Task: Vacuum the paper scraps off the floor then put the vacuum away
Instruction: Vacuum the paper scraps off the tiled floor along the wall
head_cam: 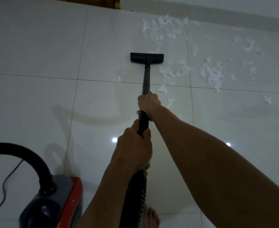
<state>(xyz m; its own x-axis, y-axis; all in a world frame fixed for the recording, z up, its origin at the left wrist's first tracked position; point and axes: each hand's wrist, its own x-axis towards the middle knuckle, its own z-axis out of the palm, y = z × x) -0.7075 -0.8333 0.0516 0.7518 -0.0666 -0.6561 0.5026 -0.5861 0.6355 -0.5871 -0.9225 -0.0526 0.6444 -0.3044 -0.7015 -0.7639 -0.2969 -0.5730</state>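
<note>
Vacuuming paper scraps [212, 76] off a tiled floor [36, 46].
Left hand [135, 148] and right hand [149, 104] clenched on the black wand [145, 79]; nozzle [146, 57] at centre, scraps scattered upper right.

Dim, cool-toned picture. Glossy white tiled floor [36, 46] carries two small round glare spots near its lower middle, reflections of lights overhead. Soft curved shadow lies left of centre. Black ribbed vacuum hose [138, 195] is nearly featureless in the low light. Tile lines bow toward the edges; torn white paper scraps [168, 30] at the far edge look smeared.
</note>
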